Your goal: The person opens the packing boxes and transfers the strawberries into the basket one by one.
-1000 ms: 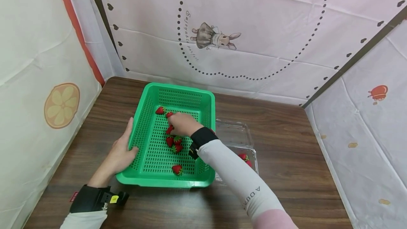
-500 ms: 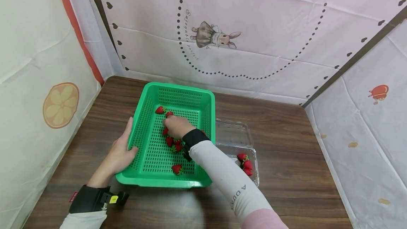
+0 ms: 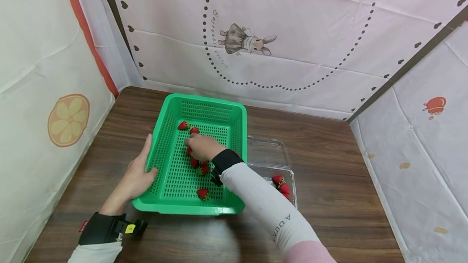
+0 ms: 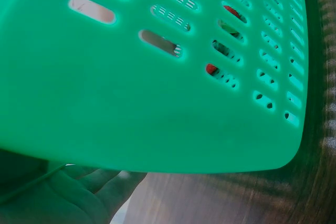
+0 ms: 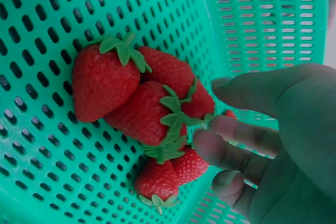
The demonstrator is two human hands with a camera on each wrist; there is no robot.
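Note:
A green perforated basket (image 3: 234,210) stands on the table with several strawberries (image 5: 105,85) inside. On its left side my left hand (image 3: 137,177) grips the rim, thumb over the top edge and fingers along the outside. The left wrist view shows part of that hand below the basket's outer wall (image 4: 131,114). My right hand (image 3: 206,147) reaches in over the strawberry cluster. In the right wrist view its thumb and fingers are spread apart, fingertips right beside the leafy strawberry tops (image 5: 173,111). A single strawberry (image 3: 202,194) lies near the basket's front.
A clear plastic clamshell box stands right of the basket, its lid (image 3: 268,153) folded back and strawberries (image 3: 283,186) in its base. The right forearm overlaps it. Printed cloth walls (image 3: 310,52) enclose the wooden table (image 3: 329,173) at the back and sides.
My right hand has shifted left over the strawberry cluster, mostly in the first half second. The left hand has kept its place on the rim.

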